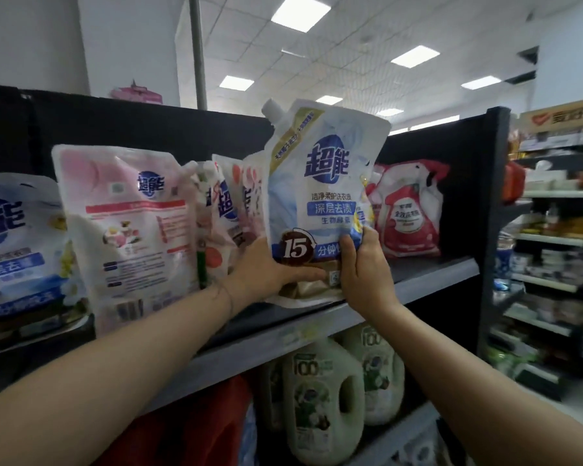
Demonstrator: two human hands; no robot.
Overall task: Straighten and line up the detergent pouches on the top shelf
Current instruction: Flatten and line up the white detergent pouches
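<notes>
A blue and white detergent pouch (320, 183) with a spout at its top left stands upright at the front of the top shelf (431, 280). My left hand (270, 270) holds its lower left corner. My right hand (364, 267) grips its lower right edge, fingers curled round it. To its left stand a pink pouch (132, 230) turned back-side out, several pink pouches (229, 210) leaning crookedly, and another blue pouch (14, 243) at the far left. A red and white pouch (408, 210) sits behind on the right.
Pale green detergent jugs (320, 398) and a red container (196, 428) fill the shelf below. A black end panel (495, 203) closes the top shelf on the right. More stocked shelves (552, 264) run along the aisle at right.
</notes>
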